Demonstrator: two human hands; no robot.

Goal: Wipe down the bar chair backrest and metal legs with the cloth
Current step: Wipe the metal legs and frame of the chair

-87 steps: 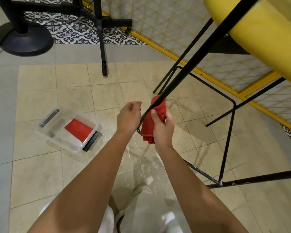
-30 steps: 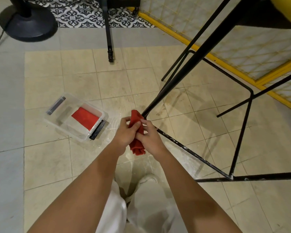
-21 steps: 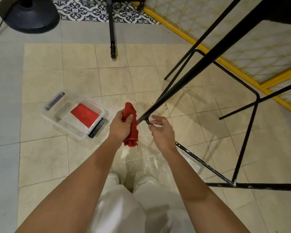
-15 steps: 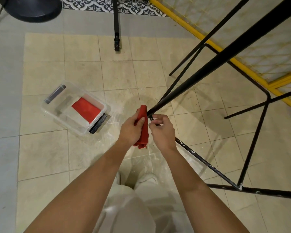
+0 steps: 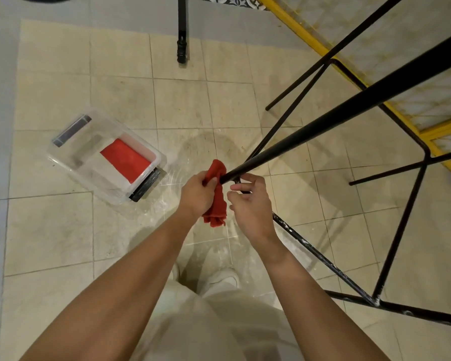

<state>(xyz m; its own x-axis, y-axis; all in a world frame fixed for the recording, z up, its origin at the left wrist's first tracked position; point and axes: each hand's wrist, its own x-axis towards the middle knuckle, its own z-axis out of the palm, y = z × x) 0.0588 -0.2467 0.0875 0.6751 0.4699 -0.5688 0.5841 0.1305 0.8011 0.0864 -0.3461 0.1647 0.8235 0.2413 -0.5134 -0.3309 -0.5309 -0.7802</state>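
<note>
Left hand (image 5: 197,195) clenches the cloth (image 5: 216,205) against the leg's (image 5: 323,128) lower end; right hand (image 5: 250,205) pinches the leg just beside it. A box (image 5: 94,175) sits on the floor (image 5: 50,230), left.

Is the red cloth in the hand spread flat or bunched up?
Bunched up. The left hand grips the red cloth as a crumpled wad at the black chair leg, its loose end hanging below.

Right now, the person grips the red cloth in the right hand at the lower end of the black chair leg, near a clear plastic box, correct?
Nearly. The head view shows the left hand gripping the red cloth, not the right hand, which pinches the thin rod. The rest holds: lower end of the black chair leg, clear plastic box nearby.
</note>
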